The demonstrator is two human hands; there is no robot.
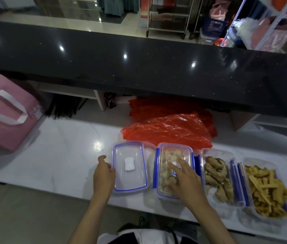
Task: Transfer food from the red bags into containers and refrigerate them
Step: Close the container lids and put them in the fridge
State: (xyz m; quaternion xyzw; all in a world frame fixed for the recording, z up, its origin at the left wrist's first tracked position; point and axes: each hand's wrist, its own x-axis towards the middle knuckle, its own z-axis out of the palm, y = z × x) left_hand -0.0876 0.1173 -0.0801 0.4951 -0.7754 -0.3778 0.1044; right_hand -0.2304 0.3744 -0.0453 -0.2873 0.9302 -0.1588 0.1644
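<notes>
Lid (173, 170) over pale food chunks

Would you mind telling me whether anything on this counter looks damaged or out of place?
The pink paper bag at the far left looks torn near its white handle, with ragged paper at the edge. The containers sit in an orderly row.

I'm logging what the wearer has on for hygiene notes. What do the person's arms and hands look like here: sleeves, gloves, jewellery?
Both forearms are bare up to the bottom edge of the picture, with no sleeve in view. The left hand and right hand wear no gloves, and no ring, watch or bracelet shows. A white garment with dark parts appears at the bottom, between the arms.
</notes>
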